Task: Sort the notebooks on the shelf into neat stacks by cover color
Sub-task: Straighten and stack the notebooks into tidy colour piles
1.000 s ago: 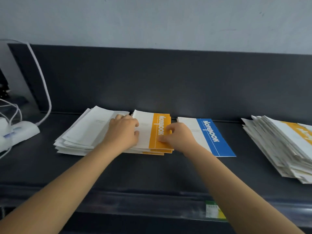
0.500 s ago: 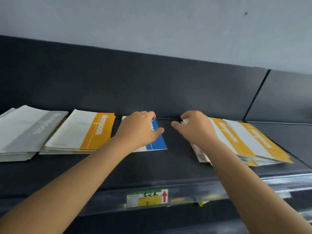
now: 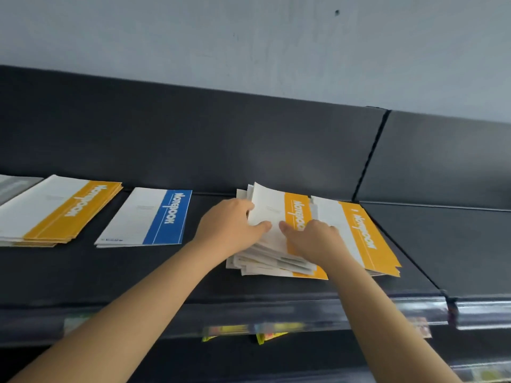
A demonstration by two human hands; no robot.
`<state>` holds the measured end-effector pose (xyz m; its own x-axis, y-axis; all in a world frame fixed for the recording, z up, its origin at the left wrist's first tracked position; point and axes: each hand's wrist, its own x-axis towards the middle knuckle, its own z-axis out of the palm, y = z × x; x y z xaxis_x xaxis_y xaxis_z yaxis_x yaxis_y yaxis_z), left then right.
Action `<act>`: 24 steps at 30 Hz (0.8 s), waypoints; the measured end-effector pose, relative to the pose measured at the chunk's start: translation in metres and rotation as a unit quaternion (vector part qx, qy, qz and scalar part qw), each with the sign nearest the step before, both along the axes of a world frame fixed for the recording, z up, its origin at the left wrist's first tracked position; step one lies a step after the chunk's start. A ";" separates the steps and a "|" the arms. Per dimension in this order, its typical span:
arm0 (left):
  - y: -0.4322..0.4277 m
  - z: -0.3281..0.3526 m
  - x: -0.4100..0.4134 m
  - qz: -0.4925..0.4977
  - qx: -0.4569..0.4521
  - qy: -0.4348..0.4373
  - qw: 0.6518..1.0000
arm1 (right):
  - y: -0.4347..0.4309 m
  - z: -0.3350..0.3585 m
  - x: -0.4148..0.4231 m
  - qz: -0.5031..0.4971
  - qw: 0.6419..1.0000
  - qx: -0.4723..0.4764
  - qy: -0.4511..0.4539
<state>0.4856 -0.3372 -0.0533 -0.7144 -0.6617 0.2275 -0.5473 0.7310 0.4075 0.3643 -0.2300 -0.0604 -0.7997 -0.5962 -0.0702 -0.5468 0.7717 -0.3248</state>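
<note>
A messy pile of notebooks (image 3: 265, 261) lies on the dark shelf (image 3: 215, 283) right of centre. Its top notebook (image 3: 279, 211) is white with an orange band. My left hand (image 3: 231, 226) grips that notebook's left edge, thumb on the cover. My right hand (image 3: 312, 239) rests on the same cover with curled fingers, thumb near the left thumb. A second orange notebook (image 3: 365, 236) juts out of the pile to the right. To the left lie a blue notebook (image 3: 149, 217) and a neat orange stack (image 3: 55, 211). A grey notebook (image 3: 11, 186) shows at the far left edge.
The shelf's dark back panel (image 3: 193, 134) rises behind the notebooks, with a seam (image 3: 370, 153) at the right. A clear price rail (image 3: 276, 313) with blurred labels runs along the shelf's front edge. Bare shelf (image 3: 453, 244) lies right of the pile.
Both hands moved right, from the orange stack past the blue notebook, onto the messy pile. The left hand now grips the top orange notebook. The view shifted right.
</note>
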 end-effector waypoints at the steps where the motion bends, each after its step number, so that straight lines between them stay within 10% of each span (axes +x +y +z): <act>1: 0.001 0.000 0.002 0.000 0.010 0.005 1.000 | -0.002 0.000 -0.001 -0.002 1.000 -0.008 -0.018; 8: -0.013 0.012 0.011 0.039 0.127 0.128 0.983 | -0.015 0.014 0.008 -0.001 0.993 -0.056 -0.104; 14: -0.045 0.020 0.028 0.024 0.456 0.197 0.868 | -0.044 0.006 0.021 0.004 0.982 -0.094 -0.161; 21: -0.065 0.016 0.049 0.016 0.357 0.163 0.920 | -0.066 0.012 0.042 -0.013 0.973 -0.152 -0.173; 24: -0.077 0.024 0.068 0.015 0.398 0.255 0.881 | -0.075 0.023 0.059 0.013 0.952 -0.229 -0.203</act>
